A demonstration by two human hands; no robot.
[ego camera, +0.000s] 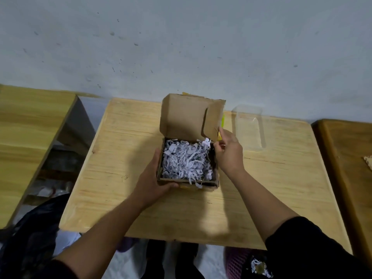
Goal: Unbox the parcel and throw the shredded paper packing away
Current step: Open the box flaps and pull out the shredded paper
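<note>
1. Mid-table, the cardboard box (pixel 188 158) stands with its lid (pixel 186 115) already up, shredded paper (pixel 186 161) filling it.
2. My left hand (pixel 156 178) clasps its near-left corner; my right hand (pixel 227 152) pinches the lid's side flap (pixel 213 119).
3. Opening looks done; none of the paper is out yet.

The counter (pixel 141 198) is a light wood-grain surface set against the far wall. A small cardboard box (pixel 189 141), lid raised and filled with shredded paper (pixel 186 161), sits on it at centre. A clear plastic container (pixel 248 127) lies on the counter to the right of the box, toward the far edge.
</note>
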